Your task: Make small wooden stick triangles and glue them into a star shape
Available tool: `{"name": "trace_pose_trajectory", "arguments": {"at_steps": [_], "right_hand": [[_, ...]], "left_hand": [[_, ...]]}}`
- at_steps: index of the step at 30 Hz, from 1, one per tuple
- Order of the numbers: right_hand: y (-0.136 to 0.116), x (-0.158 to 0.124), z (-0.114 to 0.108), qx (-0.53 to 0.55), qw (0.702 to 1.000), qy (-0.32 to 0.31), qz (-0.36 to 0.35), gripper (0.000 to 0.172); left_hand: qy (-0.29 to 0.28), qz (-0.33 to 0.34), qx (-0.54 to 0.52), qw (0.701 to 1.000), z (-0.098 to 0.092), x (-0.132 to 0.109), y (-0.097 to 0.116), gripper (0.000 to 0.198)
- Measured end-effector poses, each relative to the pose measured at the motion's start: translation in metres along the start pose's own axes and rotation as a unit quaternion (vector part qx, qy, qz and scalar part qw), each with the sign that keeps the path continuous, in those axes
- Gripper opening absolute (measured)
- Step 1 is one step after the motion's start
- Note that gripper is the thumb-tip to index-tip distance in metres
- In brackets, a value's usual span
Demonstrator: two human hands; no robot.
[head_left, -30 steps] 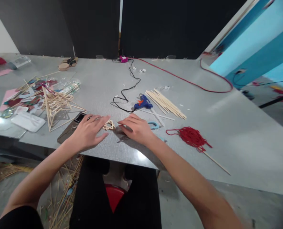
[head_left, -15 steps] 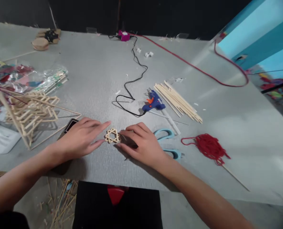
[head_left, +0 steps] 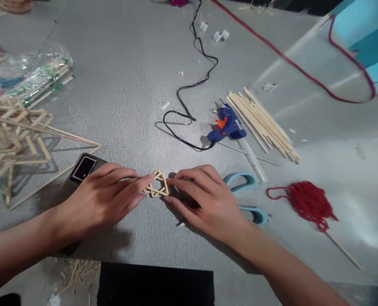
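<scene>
A small six-pointed star [head_left: 163,187] made of thin wooden sticks is between my hands, just over the grey table. My left hand [head_left: 104,197] pinches its left side, index finger on top and thumb below. From the right, my right hand [head_left: 208,199] has its index finger and thumb at the star's right edge, the other fingers curled. Scissors with light blue handles [head_left: 241,182] lie beside my right hand, their blades hidden under it. A dark phone [head_left: 85,166] lies partly beneath my left hand and forearm.
A blue glue gun [head_left: 227,125] with a black cord [head_left: 184,100] lies ahead, near a bundle of wooden sticks [head_left: 263,123]. Red yarn [head_left: 310,202] is at the right. A stick framework [head_left: 16,144] and bagged sticks [head_left: 46,80] lie left. A red cable [head_left: 271,46] crosses behind.
The view has moved closer and lower over the table. My left fingers have closed in on the star, which has turned slightly. My right hand stays at its right edge.
</scene>
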State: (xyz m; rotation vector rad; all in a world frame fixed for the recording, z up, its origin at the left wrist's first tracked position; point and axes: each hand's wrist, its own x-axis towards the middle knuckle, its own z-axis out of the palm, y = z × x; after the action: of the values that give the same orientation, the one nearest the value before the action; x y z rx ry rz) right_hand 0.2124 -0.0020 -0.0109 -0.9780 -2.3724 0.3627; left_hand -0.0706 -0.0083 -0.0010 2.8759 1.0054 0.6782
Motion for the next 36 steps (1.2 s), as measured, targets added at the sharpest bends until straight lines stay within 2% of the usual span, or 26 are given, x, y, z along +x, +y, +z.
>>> {"name": "trace_pose_trajectory", "arguments": {"at_steps": [5, 12, 23, 28, 36], "right_hand": [[0.0, 0.0, 0.001, -0.008, 1.0, 0.005, -0.011, 0.024], [0.001, 0.002, 0.001, -0.005, 1.0, 0.006, -0.017, 0.021], [0.001, -0.001, -0.002, 0.009, 0.999, 0.014, -0.033, 0.024], [0.005, -0.007, -0.011, -0.007, 0.999, 0.027, -0.023, 0.026], [0.004, -0.015, -0.016, -0.043, 0.997, -0.041, -0.039, 0.031]], "left_hand": [[-0.006, 0.03, 0.0, 1.0, 0.0, 0.002, 0.001, 0.02], [-0.012, 0.044, -0.006, 0.999, 0.001, 0.0, 0.0, 0.022], [-0.007, 0.033, -0.013, 0.999, -0.005, 0.003, 0.002, 0.014], [0.003, -0.008, -0.026, 1.0, -0.005, -0.001, 0.0, 0.015], [-0.01, -0.038, -0.049, 0.998, -0.004, 0.0, 0.0, 0.018]]}}
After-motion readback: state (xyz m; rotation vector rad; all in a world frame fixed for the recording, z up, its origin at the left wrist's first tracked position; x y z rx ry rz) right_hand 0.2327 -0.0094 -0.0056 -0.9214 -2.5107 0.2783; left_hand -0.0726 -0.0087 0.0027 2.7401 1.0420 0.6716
